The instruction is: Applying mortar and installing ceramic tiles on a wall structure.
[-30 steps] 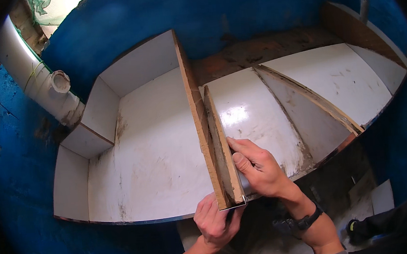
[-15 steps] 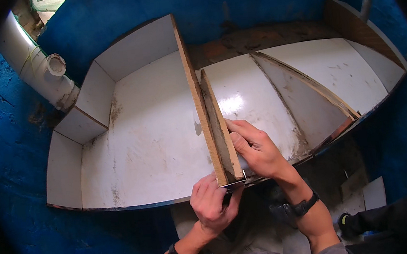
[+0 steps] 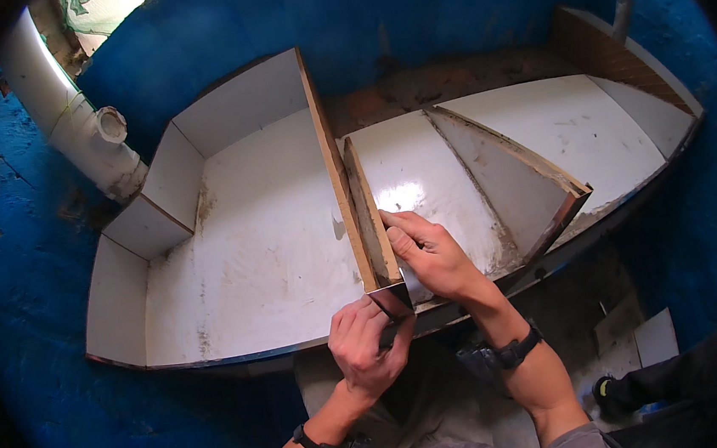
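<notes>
A partition [image 3: 364, 223] of two upright tile slabs, with grey mortar between them, runs from the back toward me across a white-tiled basin [image 3: 244, 234]. Its near end is capped by a narrow dark, shiny tile piece [image 3: 392, 300]. My left hand [image 3: 362, 343] is closed on that capped end, fingers at its left and thumb at its right. My right hand [image 3: 431, 253] pinches the shorter right slab near its front, thumb on the top edge; the fingertips behind it are partly hidden.
A second, slanted tile divider [image 3: 507, 164] stands to the right. Raised tile walls [image 3: 240, 93] edge the basin's left and back. A white pipe [image 3: 68, 121] rises at the far left. Loose tile pieces [image 3: 654, 336] lie low at right, near another person's dark-clothed leg [image 3: 679, 379].
The view has shifted and tilted, so the cap's front face shows more. Both hands keep their places on the partition.
</notes>
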The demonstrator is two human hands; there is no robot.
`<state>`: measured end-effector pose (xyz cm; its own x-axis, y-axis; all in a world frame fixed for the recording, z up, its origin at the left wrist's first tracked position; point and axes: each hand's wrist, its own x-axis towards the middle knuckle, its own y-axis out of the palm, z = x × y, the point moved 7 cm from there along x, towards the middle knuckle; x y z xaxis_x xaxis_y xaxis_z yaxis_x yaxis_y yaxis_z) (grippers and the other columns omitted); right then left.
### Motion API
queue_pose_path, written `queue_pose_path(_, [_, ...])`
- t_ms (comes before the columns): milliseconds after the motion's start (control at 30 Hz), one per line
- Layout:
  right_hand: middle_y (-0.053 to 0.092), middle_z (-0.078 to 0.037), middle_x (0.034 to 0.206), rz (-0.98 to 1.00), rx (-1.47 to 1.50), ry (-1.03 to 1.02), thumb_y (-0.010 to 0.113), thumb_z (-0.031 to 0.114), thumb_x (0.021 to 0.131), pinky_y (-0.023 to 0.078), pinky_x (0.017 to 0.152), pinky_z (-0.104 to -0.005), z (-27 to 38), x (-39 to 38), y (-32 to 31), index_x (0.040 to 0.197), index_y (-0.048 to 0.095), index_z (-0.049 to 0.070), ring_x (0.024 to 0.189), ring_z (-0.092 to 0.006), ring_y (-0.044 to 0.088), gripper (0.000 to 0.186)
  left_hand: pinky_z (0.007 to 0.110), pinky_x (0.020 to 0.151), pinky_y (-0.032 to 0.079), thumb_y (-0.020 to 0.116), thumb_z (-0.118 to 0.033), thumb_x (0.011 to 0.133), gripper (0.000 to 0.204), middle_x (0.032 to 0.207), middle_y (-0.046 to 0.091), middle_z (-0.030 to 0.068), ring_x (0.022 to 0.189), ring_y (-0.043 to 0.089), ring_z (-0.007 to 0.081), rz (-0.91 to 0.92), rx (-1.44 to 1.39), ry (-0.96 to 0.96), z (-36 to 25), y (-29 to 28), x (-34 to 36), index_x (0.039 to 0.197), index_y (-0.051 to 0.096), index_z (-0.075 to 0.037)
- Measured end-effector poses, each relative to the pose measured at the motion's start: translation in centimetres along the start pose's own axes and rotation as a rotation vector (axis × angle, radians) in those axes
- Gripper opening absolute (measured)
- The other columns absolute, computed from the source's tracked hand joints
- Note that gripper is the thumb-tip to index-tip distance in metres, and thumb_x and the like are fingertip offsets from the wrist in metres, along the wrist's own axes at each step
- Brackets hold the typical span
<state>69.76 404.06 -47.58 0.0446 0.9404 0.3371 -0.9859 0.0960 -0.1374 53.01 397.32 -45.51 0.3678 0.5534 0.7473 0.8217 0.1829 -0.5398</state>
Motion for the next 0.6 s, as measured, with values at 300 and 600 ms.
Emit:
queue_pose_path(300, [0.068, -0.008, 0.12, -0.021, 0.102, 0.041, 0.052, 0.028, 0.112, 0.049, 0.099, -0.0286, -0.8, 0.9, -0.3, 0.145, 0.056, -0.007, 0.111, -0.0156, 0.061, 0.048, 0.038, 0.08, 0.051, 0.082, -0.005, 0.08, 0.021, 0.095, 0.07, 0.0114, 0.084, 0.065, 0.0276, 0.13, -0.085, -0.021, 0.0, -0.9, 0.6, 0.094, 0.067, -0.001])
queue_pose_path(600, [0.063, -0.001, 0.104, 0.072, 0.366, 0.337, 0.049, 0.024, 0.113, 0.049, 0.09, -0.0258, -2.4, 5.6, -0.8, 0.152, 0.049, -0.007, 0.093, -0.0103, 0.056, 0.049, 0.035, 0.104, 0.048, 0.046, -0.033, 0.112, 0.047, 0.132, 0.064, 0.0137, 0.122, 0.06, 0.0208, 0.063, -1.006, -0.782, 9.3, 3.0, 6.0, 0.139, 0.056, 0.004])
